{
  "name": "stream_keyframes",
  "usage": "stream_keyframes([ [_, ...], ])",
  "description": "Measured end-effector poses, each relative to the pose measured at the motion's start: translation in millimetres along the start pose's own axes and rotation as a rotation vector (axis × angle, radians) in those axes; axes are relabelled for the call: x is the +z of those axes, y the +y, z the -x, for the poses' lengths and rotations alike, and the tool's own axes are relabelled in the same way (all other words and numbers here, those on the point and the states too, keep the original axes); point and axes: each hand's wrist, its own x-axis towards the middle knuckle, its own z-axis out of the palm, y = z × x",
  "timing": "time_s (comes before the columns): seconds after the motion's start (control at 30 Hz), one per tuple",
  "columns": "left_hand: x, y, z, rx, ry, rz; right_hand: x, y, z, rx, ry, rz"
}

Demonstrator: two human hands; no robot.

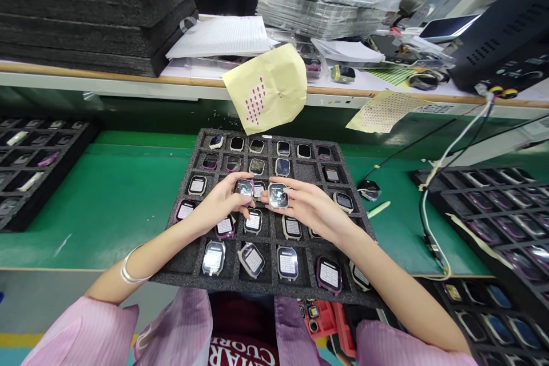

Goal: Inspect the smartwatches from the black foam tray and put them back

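Note:
My left hand (227, 200) is closed around a purple-rimmed smartwatch case (244, 187), its lit screen facing up. Beside it my right hand (306, 203) grips a silver smartwatch case (278, 196) between thumb and fingers, also with a lit screen. Both are held over a black foam tray (306, 171) divided into square pockets. Many pockets hold watch cases; some screens are dark, while others, such as a silver watch (287, 263) in the front row, show white lists. My forearms cover parts of the tray.
Other foam trays with watches stand left (47, 154) and right (493, 206) on the green bench (128, 183). A shelf behind carries stacked black foam (86, 11), papers (223, 34) and a dark machine (506, 34). Cables (424, 206) hang at the right. Two people are beyond the shelf.

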Motion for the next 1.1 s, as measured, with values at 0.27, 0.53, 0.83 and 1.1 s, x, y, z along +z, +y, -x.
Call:
stream_keyframes([
  [0.27, 0.8, 1.9, 1.3, -0.035, -0.038, 0.178, 0.6, 4.7, 1.2, -0.052, 0.038, 0.031],
  [0.53, 0.3, -3.2, 0.2, 0.038, -0.058, 0.093, 1.4, 8.8, 2.2, -0.097, 0.053, 0.144],
  [0.83, 0.3, -4.7, 0.7, 0.063, -0.109, 0.056, 0.0, 12.4, 3.6, -0.180, 0.069, 0.341],
  [1.1, 1.1, -4.7, 1.6, 0.103, -0.151, 0.010, -0.4, 11.0, 6.1, -0.237, 0.153, 0.549],
])
